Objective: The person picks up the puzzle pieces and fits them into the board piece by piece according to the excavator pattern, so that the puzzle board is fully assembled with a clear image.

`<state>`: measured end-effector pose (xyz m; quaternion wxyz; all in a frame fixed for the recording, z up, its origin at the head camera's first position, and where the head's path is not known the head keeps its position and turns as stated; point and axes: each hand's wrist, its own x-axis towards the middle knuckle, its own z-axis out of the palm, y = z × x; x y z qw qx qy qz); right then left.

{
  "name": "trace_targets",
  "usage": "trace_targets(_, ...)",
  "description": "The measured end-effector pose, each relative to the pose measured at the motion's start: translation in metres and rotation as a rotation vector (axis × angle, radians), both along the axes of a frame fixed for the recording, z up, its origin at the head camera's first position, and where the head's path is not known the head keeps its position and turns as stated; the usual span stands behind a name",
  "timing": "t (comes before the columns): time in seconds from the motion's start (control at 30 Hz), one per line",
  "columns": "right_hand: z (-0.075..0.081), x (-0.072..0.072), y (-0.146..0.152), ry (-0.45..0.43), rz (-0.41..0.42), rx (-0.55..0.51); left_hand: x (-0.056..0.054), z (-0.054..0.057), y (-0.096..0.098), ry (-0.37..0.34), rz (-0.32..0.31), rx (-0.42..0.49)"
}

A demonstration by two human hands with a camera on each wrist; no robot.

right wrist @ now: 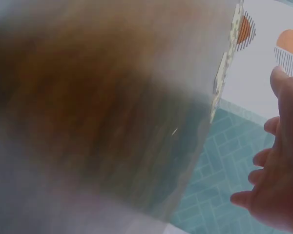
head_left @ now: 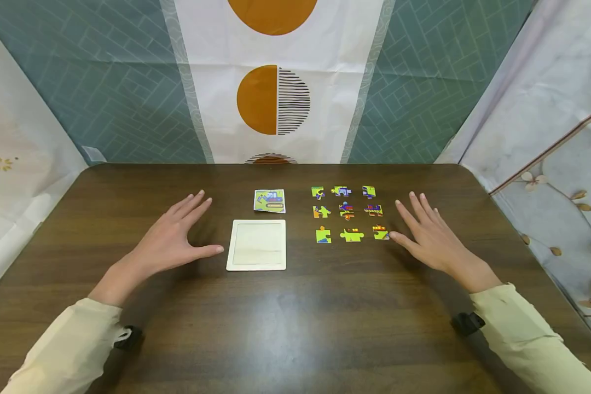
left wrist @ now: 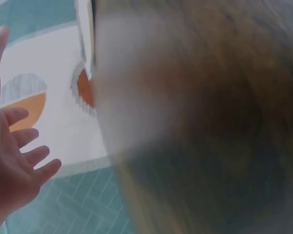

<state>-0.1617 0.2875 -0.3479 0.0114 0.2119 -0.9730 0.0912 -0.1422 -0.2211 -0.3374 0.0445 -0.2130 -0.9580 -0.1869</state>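
Note:
My left hand (head_left: pixel 169 238) is spread over the table, left of a white square puzzle frame (head_left: pixel 231 246), its thumb pointing at the frame's side. Behind the frame lies a small picture card (head_left: pixel 270 201) of a blue digger on green. To the right, several jigsaw pieces lie apart in rows, among them a green piece (head_left: pixel 352 235) in the front row and a blue-and-red piece (head_left: pixel 346 208) in the middle. My right hand (head_left: pixel 433 241) is spread beside them, thumb tip near the front right piece (head_left: pixel 381 232). Both hands hold nothing; the left hand (left wrist: pixel 19 165) and right hand (right wrist: pixel 278 161) show extended fingers in the wrist views.
The dark brown wooden table (head_left: pixel 276 328) has its far edge against a patterned curtain (head_left: pixel 325 109). Pale flowered curtains hang at the left (head_left: pixel 19 148) and right (head_left: pixel 561 164) sides. Dark bands sit at both sleeve cuffs.

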Motion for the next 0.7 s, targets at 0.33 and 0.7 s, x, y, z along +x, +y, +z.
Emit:
trace_targets(0.33,0.008,-0.013,-0.028,-0.111,-0.001,-0.066,-0.007,-0.019,0.019,-0.172,-0.105,-0.002)
trace_targets(0.7,0.013,-0.036,-0.055,-0.181,0.035,-0.097,-0.012,-0.029,0.024,-0.247,-0.14,-0.005)
